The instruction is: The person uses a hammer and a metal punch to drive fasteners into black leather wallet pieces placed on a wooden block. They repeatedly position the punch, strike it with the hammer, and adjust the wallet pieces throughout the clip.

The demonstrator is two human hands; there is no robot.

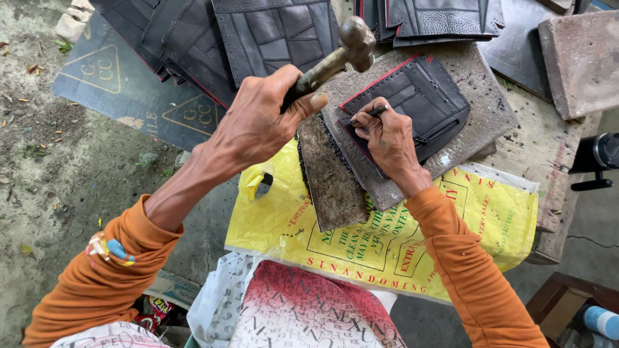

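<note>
My left hand [258, 119] is raised and grips the wooden handle of a hammer [356, 42], whose rounded metal head hangs above the work. My right hand [387, 138] pinches a thin dark punch tool [373, 112] and rests its tip on the left edge of a black stitched leather piece [429, 96] with red trim. The leather lies on a flat grey stone slab [480, 103]. A narrower dark slab [329, 187] sits just left of it. Both slabs rest on a yellow printed sack [496, 219].
Several black leather panels [271, 32] are stacked at the top. A reddish brick [580, 58] lies at the top right, a black object [596, 158] at the right edge. A dark printed mat [122, 84] covers dirt ground on the left. A patterned cloth [303, 309] is below.
</note>
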